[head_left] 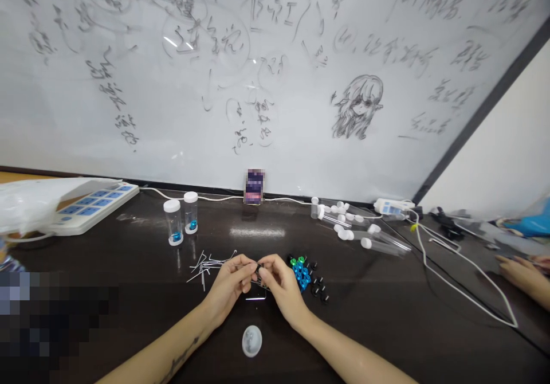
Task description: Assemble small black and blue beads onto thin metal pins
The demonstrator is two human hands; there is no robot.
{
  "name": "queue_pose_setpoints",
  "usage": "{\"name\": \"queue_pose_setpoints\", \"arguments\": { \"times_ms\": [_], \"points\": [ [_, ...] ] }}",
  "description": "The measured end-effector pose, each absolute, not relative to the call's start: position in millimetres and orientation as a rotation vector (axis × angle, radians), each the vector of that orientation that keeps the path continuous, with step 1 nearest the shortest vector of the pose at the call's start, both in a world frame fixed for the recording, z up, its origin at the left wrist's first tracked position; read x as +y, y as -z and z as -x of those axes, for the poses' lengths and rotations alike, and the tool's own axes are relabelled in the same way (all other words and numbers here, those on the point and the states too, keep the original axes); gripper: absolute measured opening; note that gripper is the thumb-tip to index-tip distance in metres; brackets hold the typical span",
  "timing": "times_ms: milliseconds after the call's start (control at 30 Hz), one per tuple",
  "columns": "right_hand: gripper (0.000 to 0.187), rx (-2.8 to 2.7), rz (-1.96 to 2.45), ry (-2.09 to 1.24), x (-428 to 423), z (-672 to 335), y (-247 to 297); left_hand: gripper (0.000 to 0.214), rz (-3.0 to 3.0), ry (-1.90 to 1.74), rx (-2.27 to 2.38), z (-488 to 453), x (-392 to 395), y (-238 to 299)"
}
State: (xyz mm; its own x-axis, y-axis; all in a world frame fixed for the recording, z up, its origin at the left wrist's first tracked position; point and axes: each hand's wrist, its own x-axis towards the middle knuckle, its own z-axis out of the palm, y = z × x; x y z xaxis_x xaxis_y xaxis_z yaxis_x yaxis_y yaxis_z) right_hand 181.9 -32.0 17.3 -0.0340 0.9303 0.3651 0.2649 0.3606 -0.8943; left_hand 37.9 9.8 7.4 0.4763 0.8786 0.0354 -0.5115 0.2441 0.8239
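Note:
My left hand [230,285] and my right hand [281,286] meet above the middle of the dark table, fingertips pinched together. Between them is a small dark part [259,268], mostly covered by the fingers, so its kind is unclear. Just below the hands lies an L-shaped hex key [256,298]. A loose pile of hex keys [208,263] spreads beside my left hand. Next to my right hand are blue metal pieces [302,277], green pieces [298,262] and several black screws [318,288]. A small white round dish [251,341] sits between my forearms.
Two clear capped tubes [173,223] with blue pieces inside stand at the back left, near a power strip [97,207]. Clear tubes [384,243] and white caps lie back right. A white cable [468,301] loops there, near another person's hand [522,275]. A whiteboard [292,114] stands behind.

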Motion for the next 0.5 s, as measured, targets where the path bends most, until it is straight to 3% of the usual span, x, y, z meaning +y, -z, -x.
{"name": "queue_pose_setpoints", "arguments": {
  "times_ms": [300,500],
  "points": [
    [0.027,-1.496,1.141,-0.839,-31.9,-181.8,-18.0,0.017,-0.912,-0.969,0.467,-37.8,6.1,-11.5],
    [0.014,-1.519,1.138,-0.763,-32.5,-181.9,-17.2,0.015,-0.888,-0.980,0.483,-37.7,8.8,-9.1]
  ]
}}
